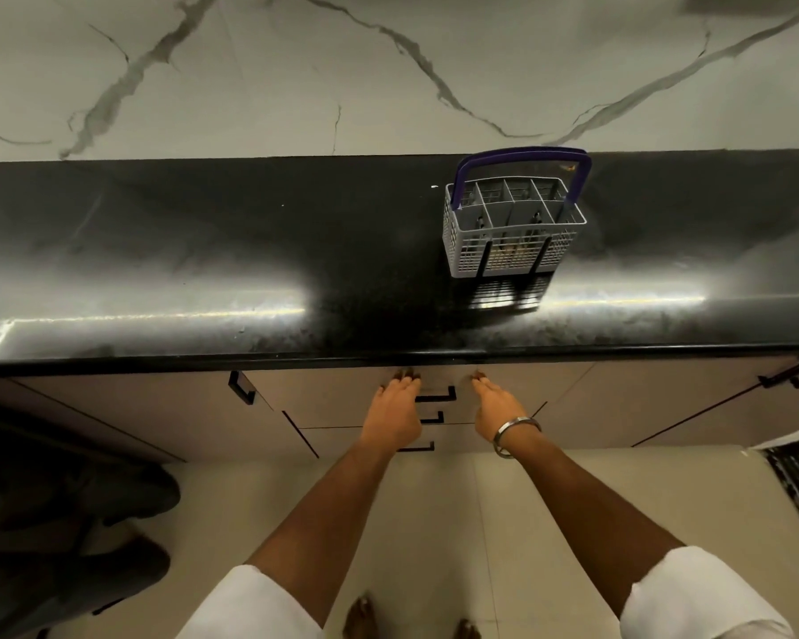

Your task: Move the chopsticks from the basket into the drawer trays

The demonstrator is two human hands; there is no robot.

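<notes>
**Head view: both hands at a closed drawer front, cutlery basket waiting on the black table**

Head camera looks down on a white marble-patterned wall with grey veins (296, 76) rising behind a long, glossy black stone table (204, 251) that runs the full width of the frame. Below its front edge stand beige cabinet fronts with black bar handles (158, 408), and beneath them a pale tiled floor (434, 523).

Two bare forearms in rolled white sleeves (250, 601) reach forward from the bottom of the frame. Left hand (395, 410) and right hand (497, 408) are both stretched out flat toward the top drawer front (439, 378), just under the table edge, one on each side of its black handle (437, 396). On each hand the fingers lie straight and close together, their tips at or on the drawer face; whether they actually touch it cannot be told. Neither hand holds anything. A silver metal bangle (515, 435) circles the right wrist.

On the table, right of centre and well apart from the hands, stands a grey plastic lattice cutlery basket with a purple arched handle (513, 223), upright and divided into compartments. Slim light-coloured chopsticks (510, 255) show dimly through the front lattice of its near middle compartment; their number cannot be made out.

Bare toes (360, 615) appear at the bottom edge, on the floor between the arms.
</notes>
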